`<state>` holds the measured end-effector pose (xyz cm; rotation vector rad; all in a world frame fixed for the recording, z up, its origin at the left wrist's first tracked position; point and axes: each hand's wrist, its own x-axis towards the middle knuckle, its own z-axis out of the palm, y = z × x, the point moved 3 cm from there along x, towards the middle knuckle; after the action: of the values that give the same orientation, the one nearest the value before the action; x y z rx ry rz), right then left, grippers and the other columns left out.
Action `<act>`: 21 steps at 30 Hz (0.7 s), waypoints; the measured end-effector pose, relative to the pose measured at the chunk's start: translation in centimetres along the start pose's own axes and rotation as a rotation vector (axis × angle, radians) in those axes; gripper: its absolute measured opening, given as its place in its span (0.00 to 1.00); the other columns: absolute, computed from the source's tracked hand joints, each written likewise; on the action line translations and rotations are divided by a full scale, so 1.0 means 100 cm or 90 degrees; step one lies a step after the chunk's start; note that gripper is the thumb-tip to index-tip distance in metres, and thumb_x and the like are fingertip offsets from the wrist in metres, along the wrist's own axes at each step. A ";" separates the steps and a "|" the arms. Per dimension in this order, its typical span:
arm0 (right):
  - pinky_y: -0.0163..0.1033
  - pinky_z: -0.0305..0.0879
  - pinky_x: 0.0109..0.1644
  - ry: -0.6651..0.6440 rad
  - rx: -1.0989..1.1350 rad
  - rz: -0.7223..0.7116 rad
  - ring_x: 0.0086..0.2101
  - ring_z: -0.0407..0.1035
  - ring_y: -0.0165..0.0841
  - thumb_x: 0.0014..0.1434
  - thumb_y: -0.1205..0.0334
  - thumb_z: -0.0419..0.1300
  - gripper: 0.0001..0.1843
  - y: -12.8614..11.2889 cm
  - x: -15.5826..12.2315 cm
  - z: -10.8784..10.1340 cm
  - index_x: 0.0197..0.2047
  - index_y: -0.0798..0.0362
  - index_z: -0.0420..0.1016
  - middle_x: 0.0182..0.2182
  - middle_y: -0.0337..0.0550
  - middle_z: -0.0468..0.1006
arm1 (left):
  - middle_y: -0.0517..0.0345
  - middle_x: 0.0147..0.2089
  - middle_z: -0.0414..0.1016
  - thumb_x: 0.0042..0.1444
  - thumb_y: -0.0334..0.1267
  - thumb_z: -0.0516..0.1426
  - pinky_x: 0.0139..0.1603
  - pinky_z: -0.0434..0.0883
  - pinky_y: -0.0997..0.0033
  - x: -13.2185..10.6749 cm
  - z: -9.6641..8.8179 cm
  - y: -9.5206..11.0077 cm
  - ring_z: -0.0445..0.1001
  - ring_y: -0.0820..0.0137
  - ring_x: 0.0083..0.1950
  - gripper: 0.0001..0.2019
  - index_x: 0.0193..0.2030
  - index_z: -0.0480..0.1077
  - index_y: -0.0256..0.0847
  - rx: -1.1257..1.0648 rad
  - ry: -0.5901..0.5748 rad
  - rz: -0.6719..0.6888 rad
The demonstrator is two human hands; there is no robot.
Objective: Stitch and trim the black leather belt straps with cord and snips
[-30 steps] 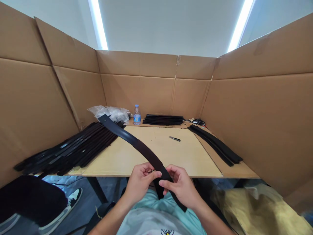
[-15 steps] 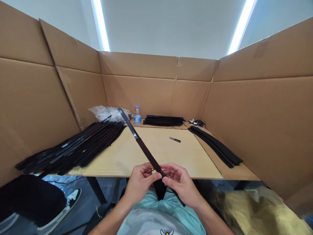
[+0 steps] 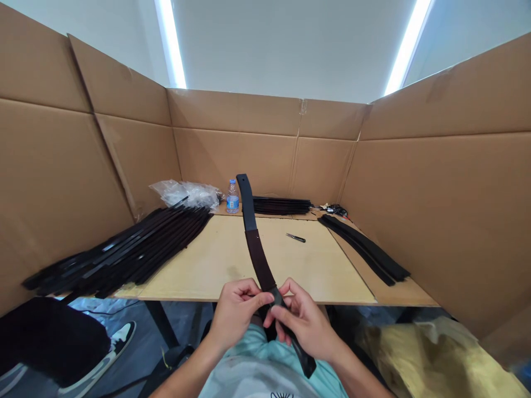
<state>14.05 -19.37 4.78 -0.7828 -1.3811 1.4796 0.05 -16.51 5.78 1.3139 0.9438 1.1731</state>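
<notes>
I hold one long dark strap (image 3: 254, 243) over my lap at the table's near edge. My left hand (image 3: 237, 313) pinches it from the left. My right hand (image 3: 306, 320) grips it from the right, fingers curled round it. The strap's far end sticks up and away over the table (image 3: 199, 265), and its near end hangs down past my right hand. A big pile of similar black straps (image 3: 124, 251) lies on the table's left side.
Cardboard walls (image 3: 435, 188) enclose the table on three sides. At the back stand a water bottle (image 3: 232, 197), a clear plastic bag (image 3: 186, 193) and a flat stack of straps (image 3: 282, 205). More straps (image 3: 365, 249) lie at the right. A small knife (image 3: 296, 237) lies mid-table.
The strap's far end has swung from the left pile toward the centre, and now points up and away. Both hands stayed at the table's near edge, turning the strap.
</notes>
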 end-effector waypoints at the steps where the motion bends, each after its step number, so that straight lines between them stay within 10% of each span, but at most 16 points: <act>1: 0.26 0.60 0.19 -0.006 0.017 0.002 0.18 0.66 0.23 0.57 0.45 0.61 0.21 -0.001 0.000 0.000 0.36 0.51 0.57 0.26 0.40 0.77 | 0.65 0.14 0.63 0.40 0.44 0.65 0.18 0.55 0.78 0.000 -0.001 0.001 0.59 0.78 0.17 0.18 0.16 0.62 0.38 0.013 0.017 0.007; 15: 0.32 0.66 0.30 0.071 0.162 0.003 0.31 0.68 0.29 0.48 0.56 0.71 0.17 0.002 0.001 -0.004 0.38 0.53 0.73 0.33 0.41 0.76 | 0.65 0.16 0.66 0.39 0.41 0.67 0.21 0.60 0.79 0.003 -0.006 0.004 0.64 0.77 0.20 0.15 0.19 0.65 0.36 0.021 0.072 0.054; 21: 0.31 0.67 0.31 0.021 0.076 -0.034 0.34 0.67 0.29 0.49 0.58 0.71 0.24 0.001 0.003 -0.002 0.48 0.53 0.73 0.35 0.42 0.74 | 0.59 0.24 0.74 0.36 0.39 0.69 0.25 0.69 0.75 0.001 0.004 0.003 0.72 0.71 0.26 0.14 0.28 0.72 0.35 -0.097 -0.047 0.011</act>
<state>14.10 -18.98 4.73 -0.6878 -1.2677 1.4870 0.42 -16.55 6.09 1.2368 0.7762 1.1768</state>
